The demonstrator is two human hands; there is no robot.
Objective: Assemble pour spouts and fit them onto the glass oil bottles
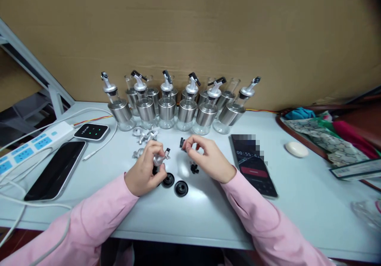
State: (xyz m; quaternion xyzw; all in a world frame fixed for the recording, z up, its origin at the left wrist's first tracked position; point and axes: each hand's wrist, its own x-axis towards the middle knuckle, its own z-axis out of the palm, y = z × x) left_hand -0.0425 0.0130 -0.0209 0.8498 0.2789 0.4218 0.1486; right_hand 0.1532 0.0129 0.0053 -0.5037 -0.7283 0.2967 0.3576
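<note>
My left hand (145,171) is closed on a silver pourer spout (160,159) with a small black piece at its tip. To the right of it, my right hand (212,159) pinches a small black lever (182,143) between thumb and fingertips, apart from the spout. Several small black pieces (194,168) lie below the right hand. Round black stoppers (181,188) rest beside and partly under the left hand. Beyond that hand is a heap of silver spout parts (145,133).
Several glass bottles with steel sleeves (145,110) stand behind, the front row topped with pourers. A phone with a timer (253,167) and a white oval object (296,149) lie right. At left are another phone (56,171), a black-faced device (91,132), cables and a power strip (35,147).
</note>
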